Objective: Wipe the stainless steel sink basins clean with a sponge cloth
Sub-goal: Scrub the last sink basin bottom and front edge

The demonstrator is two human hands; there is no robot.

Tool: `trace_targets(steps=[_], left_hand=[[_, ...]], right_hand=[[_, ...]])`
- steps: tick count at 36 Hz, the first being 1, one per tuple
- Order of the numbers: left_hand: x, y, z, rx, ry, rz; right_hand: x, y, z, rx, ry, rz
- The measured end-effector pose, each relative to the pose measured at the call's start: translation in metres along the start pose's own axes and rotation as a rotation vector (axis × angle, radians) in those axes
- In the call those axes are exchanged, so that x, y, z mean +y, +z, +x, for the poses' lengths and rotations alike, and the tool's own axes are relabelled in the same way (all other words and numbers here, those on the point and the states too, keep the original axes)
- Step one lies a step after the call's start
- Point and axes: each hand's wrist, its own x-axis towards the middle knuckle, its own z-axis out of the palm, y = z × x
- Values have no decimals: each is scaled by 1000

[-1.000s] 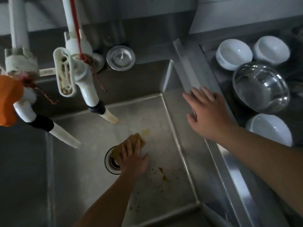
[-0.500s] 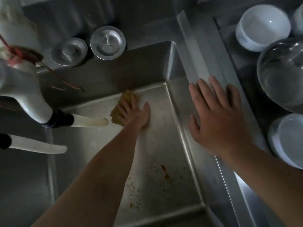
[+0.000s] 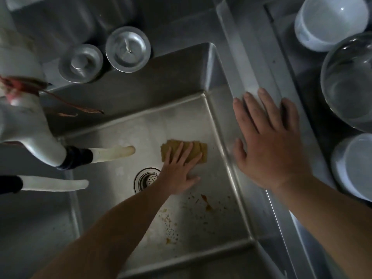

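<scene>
A yellow-brown sponge cloth [image 3: 198,151] lies flat on the floor of the stainless steel sink basin [image 3: 128,135], right of the drain [image 3: 146,179]. My left hand [image 3: 179,171] presses down on the cloth with straight, spread fingers. My right hand [image 3: 267,141] rests flat, fingers spread, on the steel rim [image 3: 237,55] along the basin's right side. Brown stains and crumbs [image 3: 206,204] dot the basin floor nearer me.
Two white faucet spouts [image 3: 112,153] reach in from the left over the basin. Two round metal drain plugs [image 3: 127,49] sit on the back ledge. On the right stand white bowls [image 3: 330,23] and a steel bowl [image 3: 349,81].
My left hand has slid the cloth from the basin's back edge toward me and to the right, beside the drain. My right hand stays on the rim.
</scene>
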Motion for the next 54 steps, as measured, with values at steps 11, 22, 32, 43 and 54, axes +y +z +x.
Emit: trace_targets(steps=[11, 22, 32, 43, 54], left_hand=[[16, -4, -32, -24, -228, -201], [18, -107, 134, 49, -730, -681], [66, -76, 127, -8, -466, -541], [108, -3, 27, -154, -158, -360], [140, 23, -26, -247, -43, -209]], right_hand=[[1, 2, 1, 7, -17, -28], [0, 0, 0, -7, -7, -34], [2, 3, 1, 24, -8, 2], [1, -3, -4, -9, -7, 25], [-33, -13, -98, -12, 107, 184]])
